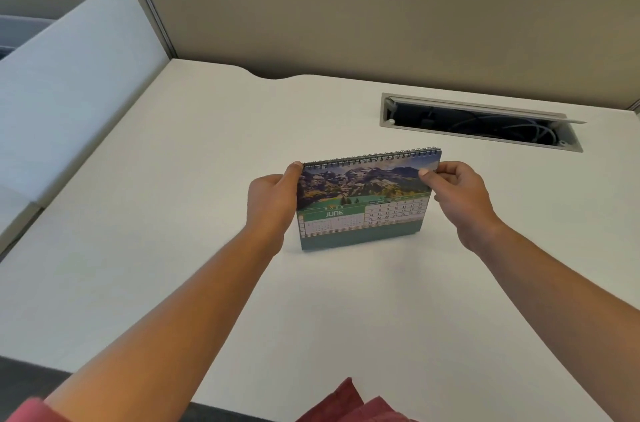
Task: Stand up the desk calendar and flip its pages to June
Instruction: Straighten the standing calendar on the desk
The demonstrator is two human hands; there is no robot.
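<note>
The desk calendar [363,200] stands upright on the white desk [173,214], spiral binding on top. Its front page shows a mountain photo, the word JUNE on a green band and a date grid. My left hand [270,203] grips the calendar's left edge, thumb up at the top left corner. My right hand [457,193] pinches the top right corner just under the spiral, thumb on the front of the page.
An open cable tray [481,122] with wires is sunk into the desk behind and to the right of the calendar. A beige partition [381,13] with labels 007 and 008 walls the back. A white side divider [69,82] stands at the left.
</note>
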